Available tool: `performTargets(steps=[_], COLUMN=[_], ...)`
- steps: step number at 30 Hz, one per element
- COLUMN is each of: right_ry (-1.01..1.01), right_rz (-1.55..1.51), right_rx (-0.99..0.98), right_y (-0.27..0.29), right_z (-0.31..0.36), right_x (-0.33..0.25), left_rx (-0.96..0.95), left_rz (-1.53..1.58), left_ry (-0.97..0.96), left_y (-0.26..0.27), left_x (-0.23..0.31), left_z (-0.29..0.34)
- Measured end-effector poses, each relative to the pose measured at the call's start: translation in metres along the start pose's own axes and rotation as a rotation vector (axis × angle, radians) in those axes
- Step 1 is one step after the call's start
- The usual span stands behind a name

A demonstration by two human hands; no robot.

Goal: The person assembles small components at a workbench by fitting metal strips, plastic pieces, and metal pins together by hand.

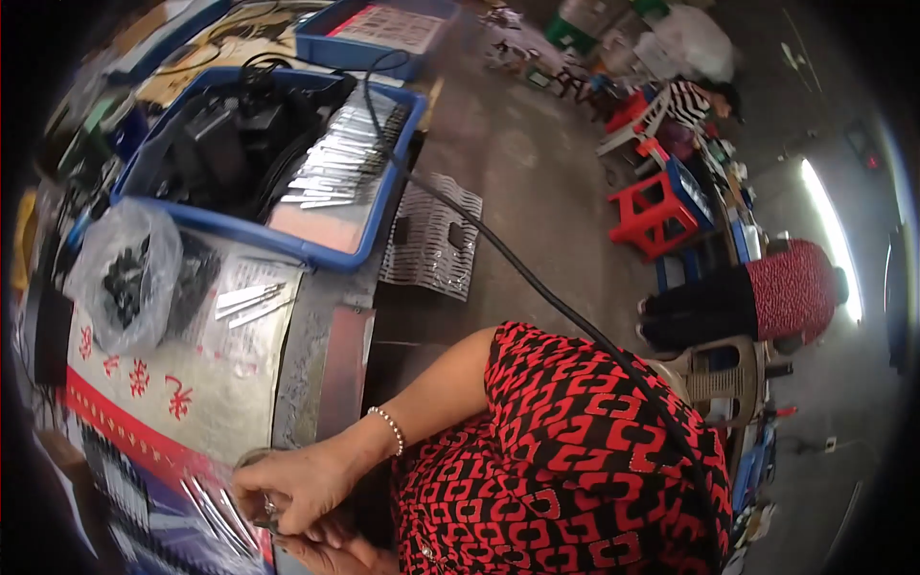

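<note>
At the lower left, over the bench edge, my right hand (pixel 297 487) has its fingers bent in a pinch around something small and dark that I cannot make out. It wears a ring and a beaded bracelet. My left hand (pixel 335 554) is close beneath it, fingers curled toward the same spot, partly cut off by the lower edge. Thin silver metal strips (pixel 220 516) lie just left of my hands, on clear plastic. More loose metal strips (pixel 251 303) rest on a paper sheet. A clear plastic bag (pixel 129 278) holds small black parts.
A blue tray (pixel 316 251) holds black plastic parts and rows of silver metal pieces. A black cable (pixel 498 251) crosses the view over my patterned clothing. Another blue tray (pixel 422 65) stands beyond. Red stools (pixel 656 216) and a seated person (pixel 786 292) are on the right.
</note>
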State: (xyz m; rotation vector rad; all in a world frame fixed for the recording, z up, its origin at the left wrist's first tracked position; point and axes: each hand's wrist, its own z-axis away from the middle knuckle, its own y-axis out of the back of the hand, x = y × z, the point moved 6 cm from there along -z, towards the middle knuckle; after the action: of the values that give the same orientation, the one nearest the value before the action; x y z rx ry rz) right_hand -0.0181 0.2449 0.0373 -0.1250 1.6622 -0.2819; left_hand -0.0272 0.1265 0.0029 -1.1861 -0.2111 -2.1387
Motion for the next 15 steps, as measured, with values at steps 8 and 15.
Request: performTargets(steps=[8, 15], right_ry=[0.047, 0.022], right_rz=[-0.03, 0.02], right_rx=[-0.128, -0.013], right_y=[-0.002, -0.003], right_z=[-0.004, -0.005], right_x=[0.007, 0.006], left_rx=[2.18, 2.796], left_rz=[0.048, -0.198], left_ry=[-1.28, -1.606], left_y=[-0.02, -0.042], left_x=[0.005, -0.018], left_z=[0.074, 0.068])
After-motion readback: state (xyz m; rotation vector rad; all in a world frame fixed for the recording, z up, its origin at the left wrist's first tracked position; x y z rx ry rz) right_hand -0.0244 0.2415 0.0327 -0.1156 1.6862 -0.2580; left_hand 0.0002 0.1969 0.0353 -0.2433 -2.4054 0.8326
